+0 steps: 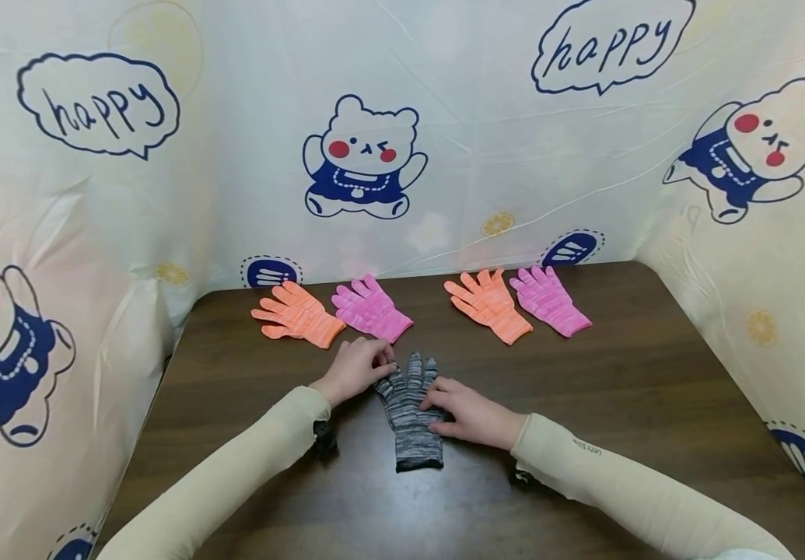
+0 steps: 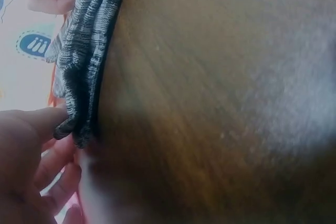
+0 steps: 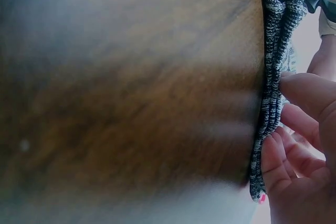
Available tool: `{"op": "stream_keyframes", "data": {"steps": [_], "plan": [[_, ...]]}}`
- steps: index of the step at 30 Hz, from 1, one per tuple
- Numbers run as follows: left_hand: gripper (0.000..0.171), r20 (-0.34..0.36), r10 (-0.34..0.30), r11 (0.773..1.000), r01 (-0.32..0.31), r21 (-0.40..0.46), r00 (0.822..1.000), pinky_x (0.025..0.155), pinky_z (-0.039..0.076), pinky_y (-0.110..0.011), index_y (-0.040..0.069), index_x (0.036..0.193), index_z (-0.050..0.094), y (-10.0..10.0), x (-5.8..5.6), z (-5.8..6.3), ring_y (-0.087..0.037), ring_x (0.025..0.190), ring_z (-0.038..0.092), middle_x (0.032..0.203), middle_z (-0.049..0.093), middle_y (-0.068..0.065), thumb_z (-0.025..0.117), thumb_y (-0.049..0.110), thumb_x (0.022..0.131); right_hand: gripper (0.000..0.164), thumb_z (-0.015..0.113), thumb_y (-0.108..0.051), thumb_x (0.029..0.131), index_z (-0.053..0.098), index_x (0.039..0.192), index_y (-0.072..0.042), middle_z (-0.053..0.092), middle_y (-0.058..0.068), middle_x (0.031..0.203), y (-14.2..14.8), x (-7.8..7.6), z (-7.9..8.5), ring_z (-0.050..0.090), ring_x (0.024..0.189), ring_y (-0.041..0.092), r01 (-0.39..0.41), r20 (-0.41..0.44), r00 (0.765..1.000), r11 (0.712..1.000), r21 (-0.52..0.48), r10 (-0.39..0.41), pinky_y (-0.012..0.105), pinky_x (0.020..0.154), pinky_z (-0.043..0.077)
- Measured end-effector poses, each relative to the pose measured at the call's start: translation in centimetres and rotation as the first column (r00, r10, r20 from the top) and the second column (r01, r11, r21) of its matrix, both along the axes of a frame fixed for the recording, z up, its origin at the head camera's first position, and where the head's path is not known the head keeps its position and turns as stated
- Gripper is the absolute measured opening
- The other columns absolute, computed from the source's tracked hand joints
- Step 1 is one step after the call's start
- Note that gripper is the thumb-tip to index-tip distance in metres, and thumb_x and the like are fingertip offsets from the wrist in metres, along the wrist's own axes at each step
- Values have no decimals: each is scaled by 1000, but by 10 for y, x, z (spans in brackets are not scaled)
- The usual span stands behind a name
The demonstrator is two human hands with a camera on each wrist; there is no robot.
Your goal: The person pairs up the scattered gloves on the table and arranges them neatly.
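Note:
A grey-and-black knitted glove lies on the table with its fingers pointing away and its dark cuff toward me. My left hand pinches the tip of the glove's leftmost finger. In the left wrist view, the left thumb and fingertips meet around that end of the glove. At the glove's right side is my right hand, its bent fingers and thumb touching the fabric. The right wrist view has the right fingertips along the edge of the glove. This hand covers part of the glove's right side.
Along the table's back edge lie an orange glove and a pink glove on the left. Another orange glove and another pink glove lie farther right. A printed cloth hangs behind the brown table.

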State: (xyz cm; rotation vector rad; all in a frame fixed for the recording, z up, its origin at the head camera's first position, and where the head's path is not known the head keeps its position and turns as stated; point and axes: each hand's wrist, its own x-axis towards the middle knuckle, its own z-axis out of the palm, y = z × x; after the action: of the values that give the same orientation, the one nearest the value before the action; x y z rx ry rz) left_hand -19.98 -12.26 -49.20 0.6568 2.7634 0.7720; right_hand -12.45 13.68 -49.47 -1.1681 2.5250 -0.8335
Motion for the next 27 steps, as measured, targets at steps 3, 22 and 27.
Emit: {"op": "stream_keyframes", "data": {"steps": [3, 22, 27], "plan": [[14, -18, 15, 1000, -15, 0, 1000, 84, 39, -43, 17, 103, 72, -4, 0, 0, -19, 93, 59, 86, 67, 6, 77, 29, 95, 24, 74, -16, 98, 70, 121, -9, 58, 1, 115, 0, 0, 1, 57, 102, 12, -2, 3, 1000, 1000, 4, 2, 29, 89, 53], [12, 43, -132, 988, 128, 89, 990, 81, 45, -36, 18, 102, 72, -33, 11, -1, -15, 87, 56, 88, 67, 10, 79, 25, 94, 27, 69, -31, 102, 69, 123, -14, 57, 0, 115, 9, -14, -34, 54, 95, 11, -71, -34, 997, 995, -76, 68, 29, 81, 51], [16, 13, -200, 974, 198, 113, 980, 83, 46, -38, 14, 108, 73, -37, 9, -3, -15, 91, 60, 93, 71, 7, 79, 16, 94, 28, 70, -32, 102, 70, 123, -14, 57, 0, 114, 10, -19, -46, 53, 95, 11, -79, -44, 996, 991, -105, 75, 29, 80, 50]]}}
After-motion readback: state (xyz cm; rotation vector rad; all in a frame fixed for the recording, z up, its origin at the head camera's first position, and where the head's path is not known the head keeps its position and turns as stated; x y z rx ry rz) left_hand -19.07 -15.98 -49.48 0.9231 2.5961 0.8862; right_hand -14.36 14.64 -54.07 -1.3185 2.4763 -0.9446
